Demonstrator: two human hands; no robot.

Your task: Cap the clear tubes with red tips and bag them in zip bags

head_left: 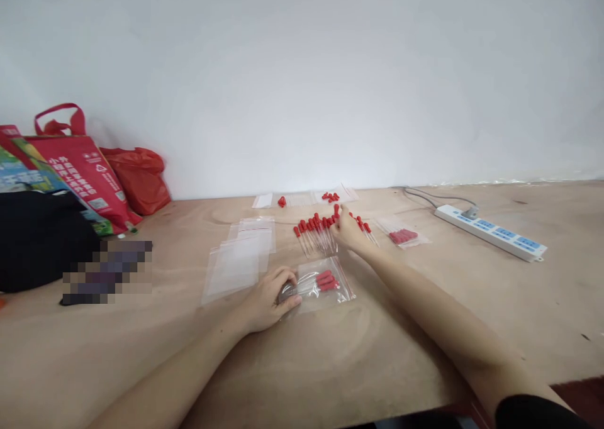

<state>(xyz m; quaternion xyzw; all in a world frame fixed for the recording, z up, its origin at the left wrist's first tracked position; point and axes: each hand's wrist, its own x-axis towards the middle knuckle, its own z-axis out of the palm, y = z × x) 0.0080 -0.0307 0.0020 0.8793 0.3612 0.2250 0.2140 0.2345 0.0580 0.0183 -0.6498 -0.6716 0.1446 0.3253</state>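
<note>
Several glass droppers with red rubber bulbs (315, 222) lie side by side in a row on the table. At the row's right part, my right hand (348, 231) is closed on one dropper (336, 210), its red bulb showing above the fingers. My left hand (276, 297) grips the left end of a clear zip bag (344, 289), thumb and fingers around the plastic. Inside this bag are several droppers (326, 280), bulbs pointing right. Left of it, flat zip bags (231, 268) overlap in a loose stack.
Another bag of droppers (402, 235) lies right of the row. Loose red bulbs (330, 197) rest on bags near the wall. A power strip (491, 232) with a plugged cable stands at the right. Red shopping bags (89, 171) and a black cloth item (42, 240) occupy the left.
</note>
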